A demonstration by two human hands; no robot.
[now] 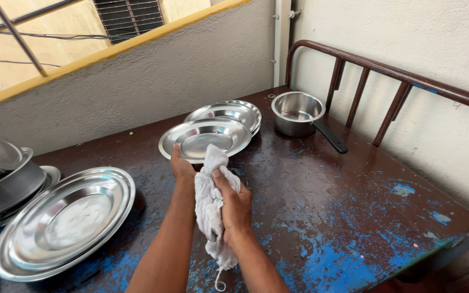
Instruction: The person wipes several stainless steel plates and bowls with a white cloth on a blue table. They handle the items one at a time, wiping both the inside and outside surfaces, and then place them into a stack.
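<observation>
Left hand: my left hand (181,165) rested on the near rim of a steel plate (204,138), fingers pressed down on its edge and holding it in place.
Right hand: my right hand (234,203) was closed around a white cloth (210,201), thumb on top, fingers curled and gripping the bunched fabric.
Cloth: it ran from the plate's near rim, where its top end lay against the metal, down between my two hands, with a loose tail hanging past my right wrist.
Plate: shallow, round and shiny, it lay flat on the bench (321,206), towards the far side, right in front of my hands.
Behind it: more steel plates (229,113) were stacked just beyond, overlapping its far edge.
Saucepan: a small steel saucepan (297,113) with a black handle stood upright to the right of the stack, near the metal rail (392,73).
Left side: a large steel platter (63,220) lay near my left forearm, with steel pots (4,176) piled beside it at the bench's edge.
Bench surface: dark brown, worn through to blue paint in patches.
</observation>
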